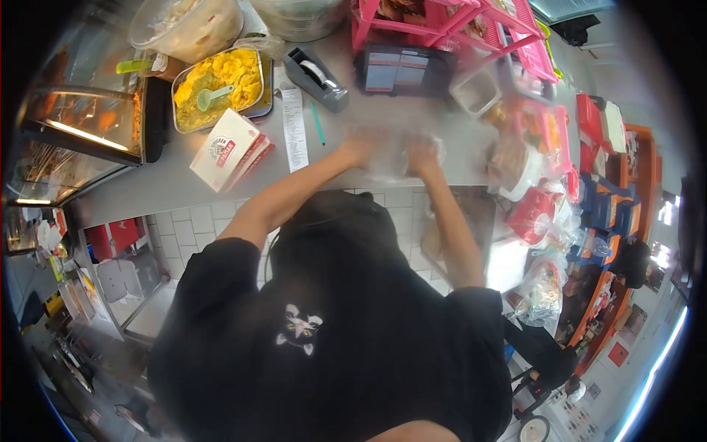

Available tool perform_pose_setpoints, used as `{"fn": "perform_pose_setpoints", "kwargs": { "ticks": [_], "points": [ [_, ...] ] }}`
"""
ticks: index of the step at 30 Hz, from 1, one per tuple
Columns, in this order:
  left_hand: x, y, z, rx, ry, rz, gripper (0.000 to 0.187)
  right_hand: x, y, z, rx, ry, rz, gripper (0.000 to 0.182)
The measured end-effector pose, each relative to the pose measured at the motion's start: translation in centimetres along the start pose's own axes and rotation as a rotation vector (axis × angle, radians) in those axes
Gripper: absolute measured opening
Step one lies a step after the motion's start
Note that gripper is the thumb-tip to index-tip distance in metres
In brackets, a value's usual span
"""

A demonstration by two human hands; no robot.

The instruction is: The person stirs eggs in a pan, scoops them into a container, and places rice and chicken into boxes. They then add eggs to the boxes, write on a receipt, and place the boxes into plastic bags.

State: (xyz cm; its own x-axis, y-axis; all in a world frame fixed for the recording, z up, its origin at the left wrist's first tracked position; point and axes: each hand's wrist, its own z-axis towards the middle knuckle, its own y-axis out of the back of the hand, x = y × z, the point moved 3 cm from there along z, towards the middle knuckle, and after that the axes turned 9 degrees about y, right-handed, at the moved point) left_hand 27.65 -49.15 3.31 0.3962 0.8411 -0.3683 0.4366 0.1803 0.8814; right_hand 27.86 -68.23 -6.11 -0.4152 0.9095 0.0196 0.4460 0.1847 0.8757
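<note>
Clear plastic, blurred, on or just above counter toward near edge, between left hand and right hand; with hands apart, too smeared to tell whether closed on it; likely light, limp, slippery, easily torn; best pinched at left and right edges

We look over a smooth grey counter. On its left side we see a tray of yellow food and, nearer, a white-and-red carton. Right of these lie a printed receipt, a tape dispenser and a green pen. Farther right we find a dark-cased screen and a clear container.
</note>
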Motion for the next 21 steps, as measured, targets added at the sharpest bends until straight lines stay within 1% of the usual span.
{"fn": "perform_pose_setpoints", "kwargs": {
  "ticks": [1,2,3,4,5,6,7,8,9,10,11,12,13,14,15,16,17,18,20,21],
  "points": [
    [-0.8,1.3,0.1,0.03,-0.022,-0.072,0.061,0.5,1.2,-0.5,-0.015,-0.028,-0.101,0.087],
    [-0.6,2.0,0.1,0.057,-0.036,-0.14,0.06,0.6,1.5,0.0,-0.022,-0.006,-0.09,0.087],
    [0.6,1.1,-0.4,0.065,-0.012,-0.135,0.06,0.3,1.9,0.3,-0.182,0.014,-0.048,0.076],
    [1.5,0.8,-1.1,-0.296,-0.112,-0.25,0.06,1.2,3.3,0.4,-0.336,0.038,-0.008,0.064],
    [2.8,0.4,-2.0,-0.662,-0.213,-0.35,0.059,2.3,4.2,0.8,-0.331,0.067,0.001,0.064],
    [4.8,1.2,-4.7,-0.8,-0.083,-0.453,0.055,4.2,7.3,0.4,-0.328,0.074,0.305,0.054],
    [6.9,2.3,-8.9,-0.932,0.044,-0.552,0.052,6.4,9.7,0.3,-0.313,0.069,0.612,0.046],
    [8.7,3.2,-13.3,-1.128,0.315,-0.651,0.046,9.6,11.9,1.0,-0.424,0.203,0.712,0.043],
    [12.4,0.2,-16.7,-1.327,0.5,-0.911,0.054,13.2,13.3,2.1,-0.543,0.325,0.809,0.042],
    [13.1,3.6,-20.3,-1.532,0.714,-0.814,0.064,16.4,13.0,4.4,-0.506,0.348,0.911,0.05],
    [16.1,2.8,-24.1,-1.39,1.124,-0.546,0.071,19.7,12.9,6.9,-0.401,0.421,1.032,0.055],
    [19.5,0.1,-26.1,-1.37,1.269,-0.857,0.069,23.1,11.8,9.9,-0.311,0.457,1.057,0.063],
    [21.8,-2.4,-26.8,-1.325,1.401,-1.176,0.068,25.8,13.4,10.9,-0.001,0.392,1.07,0.072],
    [22.4,-2.6,-27.0,-1.31,1.384,-1.18,0.068,28.8,12.1,13.3,0.241,0.346,1.27,0.076],
    [22.2,-3.4,-26.3,-1.098,1.224,-1.628,0.068,32.0,9.2,16.3,0.2,0.475,1.311,0.075],
    [21.7,-4.4,-25.5,-0.831,1.026,-2.038,0.069,33.6,6.6,18.1,0.161,0.603,1.346,0.075],
    [22.7,-6.0,-25.5,-0.858,1.031,-1.835,0.067,32.9,6.9,17.5,0.147,0.581,1.345,0.075],
    [22.5,-5.7,-25.4,-0.84,1.017,-1.845,0.067,32.5,8.0,15.7,0.149,0.549,1.347,0.072],
    [21.1,-4.4,-25.8,-0.766,0.965,-1.746,0.06,31.3,10.7,11.7,0.148,0.505,1.347,0.069],
    [20.6,-4.0,-25.6,-0.737,0.991,-1.666,0.059,29.2,11.8,9.4,0.139,0.402,1.418,0.067]
  ]
}}
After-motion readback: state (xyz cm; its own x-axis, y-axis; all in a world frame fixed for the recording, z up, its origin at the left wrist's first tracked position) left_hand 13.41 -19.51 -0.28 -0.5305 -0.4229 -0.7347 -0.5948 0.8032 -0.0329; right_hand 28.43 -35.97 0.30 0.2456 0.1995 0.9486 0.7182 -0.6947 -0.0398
